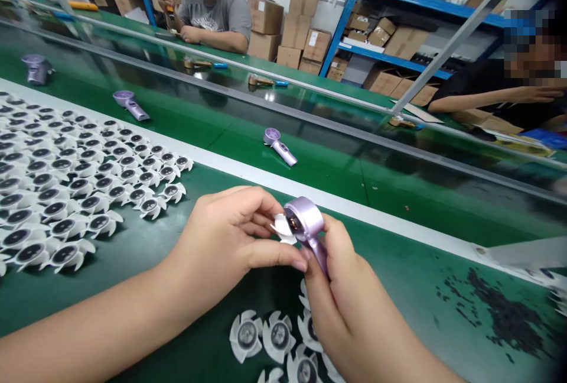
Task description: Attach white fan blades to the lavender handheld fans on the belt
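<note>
In the middle of the head view, my right hand (341,276) is wrapped round the handle of a purple handheld fan (312,217), whose round head tilts toward the left. My left hand (239,229) pinches a white fan blade (283,228) at the open face of that head. The blade touches or nearly touches the housing; its hub is hidden. Below my hands, several loose white fan blades (279,336) lie hub-side up on the green table, some partly covered by my right hand.
Rows of white fan blades (80,185) cover the left of the table. Purple fans (279,145) lie on the green belt beyond a white edge strip. Small black pieces (505,312) are scattered at right. Two people (221,10) sit across the line, before shelves with cardboard boxes.
</note>
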The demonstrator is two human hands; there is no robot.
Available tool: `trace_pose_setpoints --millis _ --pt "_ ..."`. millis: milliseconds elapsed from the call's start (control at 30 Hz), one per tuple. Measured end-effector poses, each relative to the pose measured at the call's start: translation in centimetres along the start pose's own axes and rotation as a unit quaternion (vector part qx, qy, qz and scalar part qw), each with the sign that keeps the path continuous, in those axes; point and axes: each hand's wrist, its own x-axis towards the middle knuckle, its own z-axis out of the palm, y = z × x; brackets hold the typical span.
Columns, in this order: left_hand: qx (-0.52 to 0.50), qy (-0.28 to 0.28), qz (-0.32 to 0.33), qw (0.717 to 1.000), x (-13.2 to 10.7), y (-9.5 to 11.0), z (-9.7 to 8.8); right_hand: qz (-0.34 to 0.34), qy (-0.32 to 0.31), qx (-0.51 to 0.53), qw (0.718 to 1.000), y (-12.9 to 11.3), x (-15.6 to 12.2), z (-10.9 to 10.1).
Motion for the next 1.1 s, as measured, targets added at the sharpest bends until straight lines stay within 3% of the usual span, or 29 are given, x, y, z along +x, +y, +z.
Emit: trace_pose_setpoints --millis 200,367,667,733,833,900,967,1033,1100 --pt "-0.036 0.017 -0.031 0.999 -0.1 -0.5 -0.2 -0.027 0.014 -0.088 0.996 -0.3 -0.1 0.1" --pt "-0.094 0.000 -0.065 0.993 -0.2 -0.1 -0.1 -0.080 0.045 -0.165 0.982 -0.2 -0.2 0.1" --pt "-0.247 -0.034 -0.163 0.955 0.4 -0.7 0.5 -0.180 0.080 -0.297 0.934 0.7 0.0 0.6" --pt "-0.255 -0.050 -0.179 0.949 0.7 -0.8 0.4 -0.154 0.070 -0.284 0.944 0.7 0.2 0.5" --pt "-0.255 -0.087 -0.181 0.946 1.0 -0.6 0.0 -0.055 0.018 -0.179 0.982 0.5 0.4 -0.5" --pt "-0.216 -0.106 -0.176 0.954 1.1 -0.4 -0.5 -0.001 -0.005 -0.081 0.997 0.8 0.9 -2.1" --pt "-0.139 -0.114 -0.167 0.969 1.3 -0.3 -1.1 0.023 0.013 -0.039 0.999 2.0 1.8 -4.2" --pt "-0.029 -0.141 -0.156 0.977 1.4 -0.2 -1.8 0.054 0.065 -0.133 0.988 4.0 3.3 -6.8" --pt "0.094 -0.198 -0.115 0.969 1.2 -0.4 -2.5 0.107 0.117 -0.306 0.939 6.8 5.2 -9.2"
